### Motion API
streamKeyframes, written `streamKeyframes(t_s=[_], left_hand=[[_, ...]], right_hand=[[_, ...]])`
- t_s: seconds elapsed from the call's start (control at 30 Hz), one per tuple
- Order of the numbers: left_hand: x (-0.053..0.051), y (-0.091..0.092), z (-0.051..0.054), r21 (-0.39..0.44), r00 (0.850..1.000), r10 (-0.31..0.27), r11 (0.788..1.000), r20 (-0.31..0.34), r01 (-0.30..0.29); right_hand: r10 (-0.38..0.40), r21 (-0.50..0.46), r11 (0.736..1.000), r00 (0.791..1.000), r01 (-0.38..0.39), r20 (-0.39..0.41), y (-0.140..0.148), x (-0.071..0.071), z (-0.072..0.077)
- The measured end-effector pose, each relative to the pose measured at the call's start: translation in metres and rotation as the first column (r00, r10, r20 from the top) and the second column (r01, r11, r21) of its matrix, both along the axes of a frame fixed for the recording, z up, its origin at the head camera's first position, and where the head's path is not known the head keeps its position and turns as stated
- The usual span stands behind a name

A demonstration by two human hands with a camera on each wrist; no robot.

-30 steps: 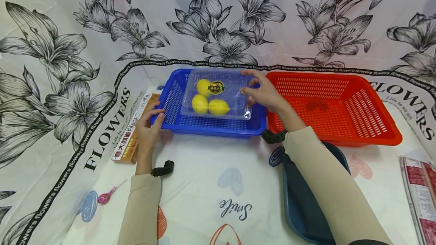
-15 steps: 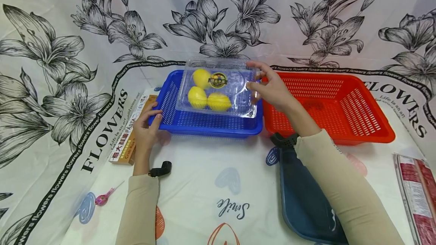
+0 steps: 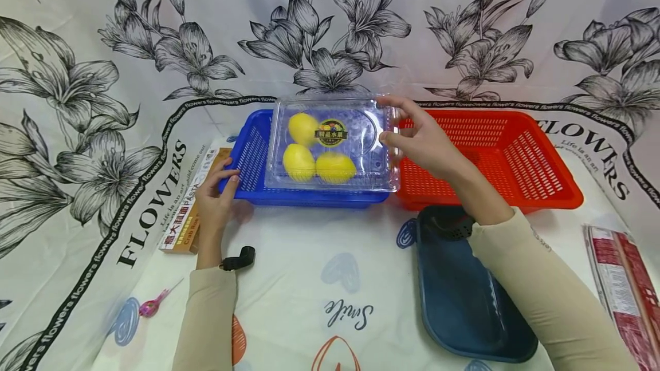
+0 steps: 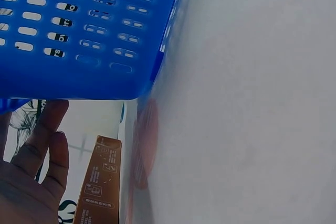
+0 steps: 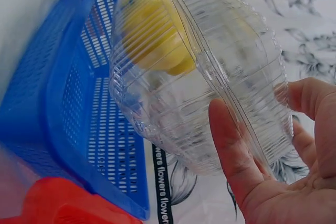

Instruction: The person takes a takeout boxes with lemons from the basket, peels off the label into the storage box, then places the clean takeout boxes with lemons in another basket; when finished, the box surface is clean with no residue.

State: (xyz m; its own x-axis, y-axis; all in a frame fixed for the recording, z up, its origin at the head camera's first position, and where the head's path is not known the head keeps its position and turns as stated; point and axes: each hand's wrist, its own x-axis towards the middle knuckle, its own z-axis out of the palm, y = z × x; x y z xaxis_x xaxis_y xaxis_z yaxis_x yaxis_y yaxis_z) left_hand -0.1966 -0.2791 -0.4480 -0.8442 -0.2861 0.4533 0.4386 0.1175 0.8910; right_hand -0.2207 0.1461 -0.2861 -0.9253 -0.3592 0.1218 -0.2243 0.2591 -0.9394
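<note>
A clear plastic fruit box (image 3: pixel 365 156) with a round black-and-gold label holds three yellow lemons (image 3: pixel 335 167), gathered toward its left side. My right hand (image 3: pixel 430 145) grips its right edge, thumb on the lid side; the right wrist view shows the box (image 5: pixel 210 109) tilted in my fingers (image 5: pixel 233 153), apart from the basket. Beneath it stands a blue perforated basket (image 3: pixel 246 156), partly hidden by the box. At that basket's left rim, my left hand (image 3: pixel 213 202) holds on with thumb and fingers. The left wrist view has this hand (image 4: pixel 34 169) under the basket's edge (image 4: pixel 73 80).
A red basket (image 3: pixel 479 173) adjoins the blue one on the right. In front of it lies a dark blue tray (image 3: pixel 454 296), partly under my right arm. A pasta box (image 3: pixel 187 228) sits left, a pink wrapped lollipop (image 3: pixel 150 306) nearer, a red-and-white packet (image 3: pixel 619 279) far right.
My right hand has lifted the fruit box and brought it nearer, so it looks larger and covers more of the blue basket. My left hand has stayed at the rim; the view has shifted slightly.
</note>
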Motion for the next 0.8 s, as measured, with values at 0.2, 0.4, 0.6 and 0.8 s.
streamKeyframes(t_s=[0.2, 0.4, 0.6, 0.8], left_hand=[[0.004, 0.0, 0.0, -0.02, 1.0, 0.016, 1.0, 0.025, -0.016], [0.001, 0.001, -0.001, -0.001, 1.0, 0.004, 1.0, 0.021, -0.004], [-0.001, 0.003, -0.001, 0.017, 1.0, -0.005, 1.0, 0.008, 0.005], [0.002, 0.001, 0.001, -0.01, 1.0, 0.013, 1.0, 0.013, -0.013]], right_hand=[[-0.007, 0.021, 1.0, 1.0, 0.008, -0.019, 0.01, 0.017, -0.005], [0.001, 0.013, 1.0, 0.999, 0.0, -0.036, 0.019, 0.034, -0.009], [0.034, 0.015, 0.999, 0.999, -0.033, -0.026, 0.028, 0.056, -0.015], [0.061, 0.02, 0.998, 0.998, -0.061, 0.008, 0.034, 0.075, -0.027]])
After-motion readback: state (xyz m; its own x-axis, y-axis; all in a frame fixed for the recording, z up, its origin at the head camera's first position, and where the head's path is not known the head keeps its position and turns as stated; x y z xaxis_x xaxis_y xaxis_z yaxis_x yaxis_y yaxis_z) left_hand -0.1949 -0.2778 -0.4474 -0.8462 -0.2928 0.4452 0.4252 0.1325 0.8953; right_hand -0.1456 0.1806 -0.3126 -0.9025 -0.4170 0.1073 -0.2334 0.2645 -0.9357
